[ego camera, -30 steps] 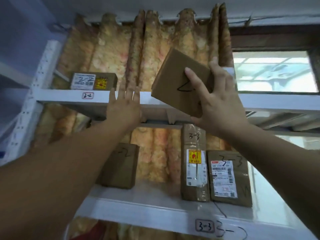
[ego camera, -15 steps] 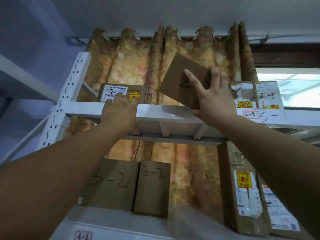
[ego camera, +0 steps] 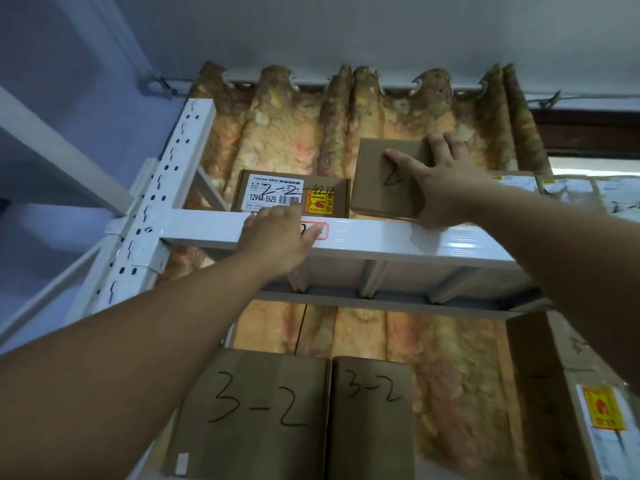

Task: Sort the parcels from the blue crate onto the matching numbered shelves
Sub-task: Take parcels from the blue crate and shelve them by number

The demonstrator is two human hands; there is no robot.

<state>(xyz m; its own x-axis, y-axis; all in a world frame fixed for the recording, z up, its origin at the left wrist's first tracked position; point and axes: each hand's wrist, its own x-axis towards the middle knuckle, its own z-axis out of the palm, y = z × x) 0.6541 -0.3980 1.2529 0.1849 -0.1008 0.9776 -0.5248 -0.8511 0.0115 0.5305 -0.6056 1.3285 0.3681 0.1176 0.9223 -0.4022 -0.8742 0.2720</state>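
A plain brown parcel marked with a handwritten 2 stands upright on the upper white shelf. My right hand holds it, thumb across its front and fingers over its top right corner. Just left of it stands a labelled parcel marked 2-2. My left hand rests with straight fingers on the shelf's front edge, partly covering the red-framed shelf tag. The blue crate is out of view.
Two brown parcels marked 3-2 stand on the shelf below. More labelled parcels stand at the right on both levels. A white perforated upright bounds the rack at left; a patterned curtain hangs behind.
My right hand has carried the brown parcel from a tilt above the shelf edge down onto the upper shelf, upright beside the 2-2 parcel. My left hand stays at the shelf edge.
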